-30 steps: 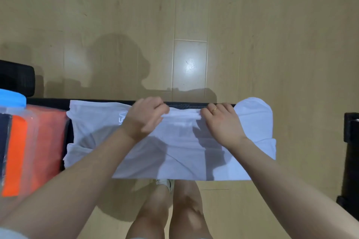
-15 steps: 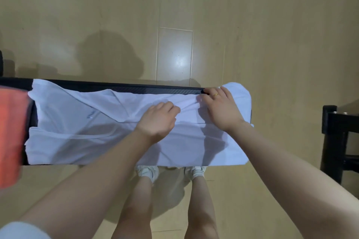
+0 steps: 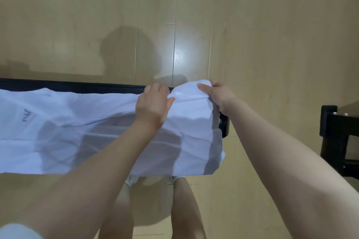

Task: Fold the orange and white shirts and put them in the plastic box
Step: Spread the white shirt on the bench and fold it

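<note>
Lay spread on the narrow black table [image 3: 81, 87]: white shirt [image 3: 77, 134], left end cut off by the picture edge. Left hand [image 3: 153, 105] pressed flat on it, fingers straight. Just right of those fingers, right hand [image 3: 218, 95] pinched a raised shirt corner, fingertips hidden under cloth.

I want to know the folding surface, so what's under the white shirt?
A narrow black table shows along the white shirt's far edge and at its right end; the top beneath the cloth is covered.
</note>
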